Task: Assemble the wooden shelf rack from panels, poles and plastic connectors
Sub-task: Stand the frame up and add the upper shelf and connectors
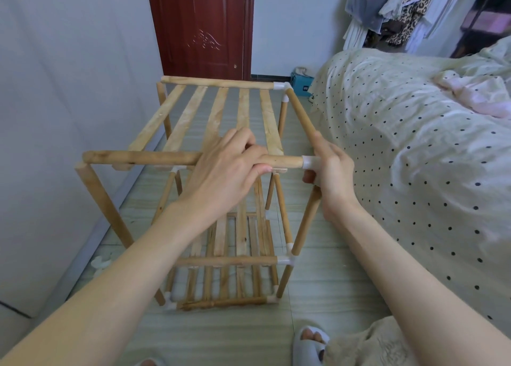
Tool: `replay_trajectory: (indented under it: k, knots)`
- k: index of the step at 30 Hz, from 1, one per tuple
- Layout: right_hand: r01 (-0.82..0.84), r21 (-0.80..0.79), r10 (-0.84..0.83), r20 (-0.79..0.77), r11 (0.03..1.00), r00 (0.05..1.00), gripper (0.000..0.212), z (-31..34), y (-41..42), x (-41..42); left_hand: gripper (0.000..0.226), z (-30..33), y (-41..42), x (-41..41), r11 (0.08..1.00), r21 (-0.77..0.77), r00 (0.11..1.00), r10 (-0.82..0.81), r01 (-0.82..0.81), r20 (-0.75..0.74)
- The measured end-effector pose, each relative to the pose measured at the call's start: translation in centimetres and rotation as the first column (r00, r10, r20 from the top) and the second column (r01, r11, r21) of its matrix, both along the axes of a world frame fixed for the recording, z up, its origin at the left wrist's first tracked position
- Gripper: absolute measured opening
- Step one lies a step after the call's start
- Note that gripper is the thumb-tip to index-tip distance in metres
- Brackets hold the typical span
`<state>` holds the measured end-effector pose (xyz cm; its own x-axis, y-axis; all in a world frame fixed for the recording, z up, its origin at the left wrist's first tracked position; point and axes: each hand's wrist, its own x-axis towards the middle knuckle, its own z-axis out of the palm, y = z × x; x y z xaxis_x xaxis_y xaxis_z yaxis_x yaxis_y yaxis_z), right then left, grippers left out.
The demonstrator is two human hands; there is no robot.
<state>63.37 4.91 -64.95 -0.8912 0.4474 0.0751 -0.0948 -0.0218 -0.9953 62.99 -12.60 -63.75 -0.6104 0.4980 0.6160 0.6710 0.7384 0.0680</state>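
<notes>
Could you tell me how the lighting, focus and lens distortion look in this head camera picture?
Head view: soft, even daylight with no glare and only faint shadows; both the left hand and right hand on the top rail are sharp; wide-angle bending curves the wall and stretches the forearms at the edges.

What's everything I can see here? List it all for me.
Rack: one, pale wood, on the floor, partly built.
Top panel: one, slatted wood, at the rack's top.
Front pole: one, wood, across the near top edge.
Connector: one, white, at the near right top corner.
Loose connector: one, white, on the floor left of the rack.
Door: one, dark red, behind.
Bed: one, cream cover with dark dots, right.
Clothes: several, hanging top right.
Box: one, blue, by the bed's far corner.
Slippers: grey, bottom edge.
Left hand: grips the front pole.
Right hand: holds the connector.
</notes>
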Motion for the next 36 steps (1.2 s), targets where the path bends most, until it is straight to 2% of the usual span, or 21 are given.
replay_trajectory:
  k: [2, 6, 9, 13, 15, 19, 29, 33, 36]
  knots:
    - [0.008, 0.087, -0.005, -0.028, 0.996, 1.0, 0.017, -0.3, 0.0, -0.2, 0.026, 0.1, -0.5, 0.1, 1.0, -0.024, 1.0, -0.004, 0.004, 0.021]
    - [0.16, 0.069, -0.16, -0.015, 0.985, 0.987, 0.021, -0.1, 1.6, -0.9, 0.043, 0.3, -2.1, -0.1, 0.987, -0.092, 0.991, 0.135, -0.133, 0.012]
    - [0.26, 0.048, -0.259, -0.017, 0.965, 0.966, 0.023, -0.2, 2.5, -1.6, 0.047, 0.2, -2.7, 0.2, 0.957, -0.123, 0.964, 0.266, -0.264, 0.002]
    - [0.293, 0.133, -0.29, -0.037, 0.947, 0.956, 0.029, -1.0, 2.3, -1.8, 0.042, -0.2, -2.0, 0.7, 0.939, -0.177, 0.956, 0.292, -0.294, -0.042]
    - [0.305, 0.177, -0.297, -0.074, 0.936, 0.952, 0.036, -1.4, 1.9, -1.6, 0.038, -0.3, -2.0, 0.6, 0.952, -0.134, 0.961, 0.276, -0.276, -0.019]
    - [0.368, 0.201, -0.359, -0.082, 0.908, 0.93, 0.034, -1.5, 1.7, -1.4, 0.023, -0.4, -1.6, 0.5, 0.965, -0.03, 0.965, 0.26, -0.26, -0.009]
    - [0.318, 0.315, -0.281, -0.158, 0.894, 0.947, 0.026, -2.7, 2.9, -1.5, 0.022, -0.6, -0.9, -0.3, 0.977, 0.091, 0.981, 0.187, -0.192, 0.054]
    - [0.293, 0.35, -0.246, -0.174, 0.89, 0.954, 0.044, -3.5, 2.7, -0.7, 0.023, -0.8, -0.6, -0.7, 0.976, 0.108, 0.982, 0.185, -0.187, 0.034]
    - [0.24, 0.459, -0.203, -0.129, 0.855, 0.971, 0.045, -4.6, 2.0, 0.1, 0.024, -1.2, -0.7, -1.0, 0.976, 0.104, 0.981, 0.191, -0.192, 0.024]
